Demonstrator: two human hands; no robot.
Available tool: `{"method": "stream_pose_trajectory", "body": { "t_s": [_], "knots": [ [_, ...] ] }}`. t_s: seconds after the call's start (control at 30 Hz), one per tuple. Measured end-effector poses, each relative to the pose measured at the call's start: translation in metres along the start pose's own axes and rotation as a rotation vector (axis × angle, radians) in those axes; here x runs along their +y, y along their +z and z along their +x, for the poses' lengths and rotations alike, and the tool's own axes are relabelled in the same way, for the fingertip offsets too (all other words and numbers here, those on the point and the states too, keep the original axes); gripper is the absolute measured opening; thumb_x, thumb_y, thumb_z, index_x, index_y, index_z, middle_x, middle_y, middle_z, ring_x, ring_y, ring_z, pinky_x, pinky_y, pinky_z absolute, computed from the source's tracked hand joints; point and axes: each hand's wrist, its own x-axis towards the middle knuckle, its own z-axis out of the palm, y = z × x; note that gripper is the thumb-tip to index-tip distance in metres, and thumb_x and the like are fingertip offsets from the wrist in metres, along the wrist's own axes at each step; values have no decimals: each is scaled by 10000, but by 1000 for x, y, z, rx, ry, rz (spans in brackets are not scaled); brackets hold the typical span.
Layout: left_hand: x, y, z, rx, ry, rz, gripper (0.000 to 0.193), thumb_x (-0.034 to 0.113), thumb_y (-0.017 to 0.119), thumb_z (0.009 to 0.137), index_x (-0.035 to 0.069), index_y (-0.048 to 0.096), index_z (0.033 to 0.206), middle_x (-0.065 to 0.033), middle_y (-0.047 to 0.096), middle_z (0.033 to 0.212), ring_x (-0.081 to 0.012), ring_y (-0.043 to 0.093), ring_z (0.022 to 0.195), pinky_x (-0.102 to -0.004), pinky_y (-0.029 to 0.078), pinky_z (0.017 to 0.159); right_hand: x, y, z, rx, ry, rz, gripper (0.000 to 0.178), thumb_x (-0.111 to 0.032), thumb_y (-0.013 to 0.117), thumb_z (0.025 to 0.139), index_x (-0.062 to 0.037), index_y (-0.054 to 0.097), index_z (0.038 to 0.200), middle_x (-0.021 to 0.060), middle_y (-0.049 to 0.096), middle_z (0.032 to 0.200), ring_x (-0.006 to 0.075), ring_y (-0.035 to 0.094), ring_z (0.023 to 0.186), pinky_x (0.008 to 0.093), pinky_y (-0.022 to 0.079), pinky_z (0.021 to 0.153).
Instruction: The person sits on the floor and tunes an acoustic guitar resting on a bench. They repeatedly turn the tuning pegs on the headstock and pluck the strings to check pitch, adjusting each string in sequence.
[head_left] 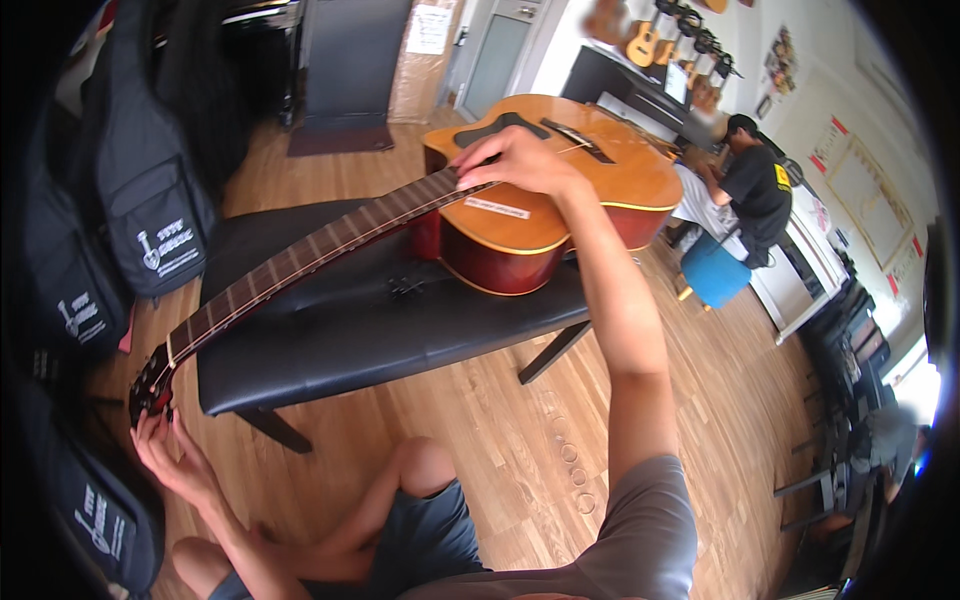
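Observation:
An acoustic guitar (pixel 600 222) with an orange-brown top and dark red sides lies face up on a black padded bench (pixel 400 345). Its neck points toward the lower left, the headstock (pixel 150 385) jutting past the bench's end. At that headstock, the fingers of my left hand (pixel 180 458) are closed around a tuning peg. My right hand (pixel 520 162) reaches over the guitar's body, fingers bent down at the body end of the fretboard (pixel 330 237), beside the soundhole. Whatever its fingertips pinch is too small to make out. Small dark pieces (pixel 405 288) lie on the bench below the neck.
Several thin coiled rings (pixel 572 462) lie on the wooden floor. Black guitar bags (pixel 150 190) stand along the left. Behind the guitar, a person in a black shirt (pixel 752 185) sits on a blue stool (pixel 714 272). Small guitars (pixel 642 44) hang on the far wall.

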Motion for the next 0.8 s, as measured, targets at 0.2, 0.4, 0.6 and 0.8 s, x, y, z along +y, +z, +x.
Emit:
{"method": "stream_pose_trajectory", "body": {
  "t_s": [0.2, 0.4, 0.6, 0.8],
  "knots": [
    [12, 6, 2, 19, -50, -17, 137, 36, 792, 919, 3, 685, 999, -105, 668, 1118, -313, 675, 1161, -527, 428, 1165, -4, 0, -1, -16, 71, -7, 274, -191, 880, 845, 5, 820, 1027, 133, 785, 1164, 220, 723, 1090, 338, 550, 974],
    [16, -10, 13, 9, -61, -21, 225, 63, 849, 847, 55, 698, 1013, -100, 700, 1146, -325, 670, 1169, -546, 430, 1153, 0, 2, 6, -33, 58, 5, 279, -238, 861, 870, -17, 819, 1035, 123, 783, 1147, 221, 703, 1090, 369, 534, 989],
    [13, -9, 7, -2, -91, -2, 275, 107, 885, 809, 86, 695, 1007, -73, 681, 1120, -299, 660, 1198, -576, 405, 1171, 11, 4, 1, -27, 71, 27, 207, -109, 799, 919, 67, 776, 1025, 149, 747, 1188, 213, 686, 1079, 337, 529, 967],
    [17, -13, 9, -13, -111, -17, 241, 86, 885, 818, 61, 686, 952, -88, 673, 1181, -340, 635, 1233, -585, 410, 1164, 16, 3, 5, -18, 146, 62, 222, -109, 792, 931, 88, 766, 1032, 157, 739, 1232, 201, 682, 1092, 333, 521, 969]
  ]
}}
